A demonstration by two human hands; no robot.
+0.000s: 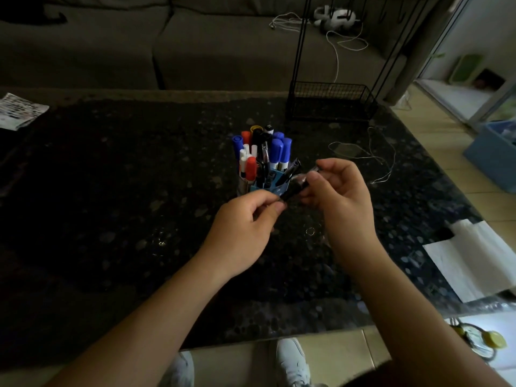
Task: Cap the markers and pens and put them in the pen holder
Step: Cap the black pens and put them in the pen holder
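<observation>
**deskmess:** ok, what's where, big stuff first?

**pen_nerd:** A grey sofa (pixel 223 46) runs across the whole top of the frame. Below it a dark speckled table (pixel 111 191) takes up most of the middle. A black wire basket (pixel 332 101) sits at the table's upper right, with thin black rods rising off it. White paper sheets (pixel 474 258) hang over the right edge, and a printed leaflet (pixel 19 110) is way over at the upper left.

**deskmess:** and the hands?

**pen_nerd:** Both are dead centre, just below the pen holder. The left hand (pixel 243 227) has its thumb and fingertips pinching the lower end of a black pen (pixel 293 188). The right hand (pixel 343 196) is curled in and gripping the upper end of the same pen between its thumb and fingers. So the pen runs diagonally between them, up off the table, lower left to upper right. There's a clear shiny bit near the right thumb, but tbh I can't tell if that's the cap or part of the barrel.

**deskmess:** holder?

**pen_nerd:** The blue pen holder (pixel 275 185) is upright in the middle of the table, just above the left knuckles and packed. Blue-capped markers (pixel 276 152) stand on its right side and red-capped markers (pixel 251 166) on its left, with black ones between them. All of them stand cap up.

**deskmess:** anything tiny?

**pen_nerd:** A thin pale cord (pixel 374 157) loops on the table right of the hands.
</observation>
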